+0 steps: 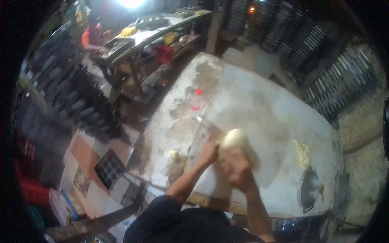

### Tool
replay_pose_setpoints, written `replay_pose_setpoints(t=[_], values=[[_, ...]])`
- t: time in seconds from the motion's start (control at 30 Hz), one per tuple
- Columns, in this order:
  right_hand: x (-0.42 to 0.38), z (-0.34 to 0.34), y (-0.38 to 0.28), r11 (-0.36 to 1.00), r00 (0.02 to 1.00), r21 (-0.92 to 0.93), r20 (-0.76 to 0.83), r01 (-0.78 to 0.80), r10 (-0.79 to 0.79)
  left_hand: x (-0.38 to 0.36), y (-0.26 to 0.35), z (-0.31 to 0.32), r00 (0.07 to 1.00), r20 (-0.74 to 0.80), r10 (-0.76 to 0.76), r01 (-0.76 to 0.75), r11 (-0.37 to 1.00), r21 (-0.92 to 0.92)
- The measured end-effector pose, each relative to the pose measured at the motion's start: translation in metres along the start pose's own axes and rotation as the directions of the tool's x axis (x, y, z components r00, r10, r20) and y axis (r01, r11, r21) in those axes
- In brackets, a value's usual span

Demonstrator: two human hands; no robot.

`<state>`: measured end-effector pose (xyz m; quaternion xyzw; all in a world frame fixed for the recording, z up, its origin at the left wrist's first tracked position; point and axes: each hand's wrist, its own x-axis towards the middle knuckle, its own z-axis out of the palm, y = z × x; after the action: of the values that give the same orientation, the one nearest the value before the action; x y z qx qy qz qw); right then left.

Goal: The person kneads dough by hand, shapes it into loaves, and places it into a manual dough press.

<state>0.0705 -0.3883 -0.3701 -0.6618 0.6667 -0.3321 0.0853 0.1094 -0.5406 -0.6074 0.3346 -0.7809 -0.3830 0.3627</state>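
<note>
A round ball of pale dough (pixel 236 139) rests on the big worktable (pixel 259 117) in front of me. My right hand (pixel 237 168) is closed against the near side of the dough, blurred by motion. Just left of the ball is my left hand (pixel 210 150), its fingers smeared too. A shiny metal blade (pixel 206 122) lies right at the left fingertips, pointing away to the left; I cannot tell whether the hand grips it. Beyond it stands a clear plastic bottle (pixel 197 100) with a red cap. A small dough lump (pixel 174 154) sits to the left.
At the table's right are a yellowish crumpled piece (pixel 302 154) and a round metal pan (pixel 309 188). A muffin tray (pixel 109 169) lies low on the left. A person (pixel 93 38) works at a far bench (pixel 178 20). Stacked dark trays (pixel 69 77) line the left.
</note>
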Motion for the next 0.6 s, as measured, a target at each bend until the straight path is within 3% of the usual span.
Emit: replay_pose_setpoints(t=[0.03,0.07,0.1,0.13,0.17,0.2,0.23,0.27,0.33,0.4,0.43,0.47,0.5,0.53,0.6], values=[[-0.009,0.007,-0.004,0.999,0.999,0.022,-0.016,0.033,-0.033,-0.02,-0.015,-0.009,0.988,0.139,-0.059,0.052,0.997,0.059],[-0.031,0.022,0.013,0.997,1.0,0.074,0.031,-0.005,0.002,-0.044,-0.017,-0.009,0.983,0.174,-0.059,0.051,0.997,0.05],[-0.049,0.026,0.017,0.973,0.99,0.188,0.066,-0.134,0.123,-0.077,-0.018,-0.005,0.983,0.178,0.032,-0.041,0.998,0.045],[-0.08,0.032,0.033,0.962,0.968,0.145,0.128,-0.232,0.214,-0.104,0.002,-0.013,0.945,0.325,0.031,-0.138,0.94,0.313],[-0.109,0.035,0.06,0.961,0.938,0.043,0.237,-0.271,0.254,-0.127,-0.003,-0.009,0.908,0.402,0.118,-0.284,0.88,0.382],[-0.139,0.03,0.082,0.953,0.891,-0.047,0.345,-0.299,0.297,-0.14,0.012,-0.01,0.87,0.486,0.079,-0.317,0.845,0.431],[-0.161,0.018,0.094,0.919,0.883,0.01,0.282,-0.395,0.376,-0.145,0.018,-0.013,0.825,0.561,0.067,-0.398,0.774,0.492],[-0.181,0.001,0.11,0.878,0.865,0.077,0.231,-0.472,0.445,-0.136,0.049,-0.022,0.802,0.597,-0.025,-0.379,0.752,0.539],[-0.21,-0.046,0.147,0.782,0.799,0.166,0.152,-0.6,0.581,-0.133,0.053,-0.005,0.877,0.478,-0.049,-0.21,0.855,0.473],[-0.25,-0.079,0.217,0.766,0.775,0.157,-0.011,-0.623,0.632,-0.135,0.044,0.017,0.914,0.405,0.012,-0.25,0.804,0.54],[-0.265,-0.098,0.253,0.721,0.725,0.135,-0.021,-0.68,0.688,-0.133,0.051,0.024,0.924,0.382,0.032,-0.26,0.786,0.561],[-0.289,-0.103,0.294,0.724,0.71,0.031,-0.17,-0.689,0.683,-0.133,0.044,0.029,0.915,0.399,0.059,-0.312,0.732,0.606],[-0.307,-0.113,0.339,0.624,0.63,-0.094,-0.17,-0.776,0.758,-0.133,0.047,0.041,0.93,0.359,0.073,-0.301,0.712,0.634],[-0.324,-0.122,0.387,0.614,0.649,-0.21,-0.244,-0.761,0.721,-0.133,0.054,0.045,0.942,0.325,0.08,-0.289,0.683,0.671],[-0.313,-0.167,0.429,0.362,0.424,-0.234,-0.327,-0.902,0.845,-0.137,0.054,0.069,0.975,0.218,0.038,-0.184,0.684,0.705]])
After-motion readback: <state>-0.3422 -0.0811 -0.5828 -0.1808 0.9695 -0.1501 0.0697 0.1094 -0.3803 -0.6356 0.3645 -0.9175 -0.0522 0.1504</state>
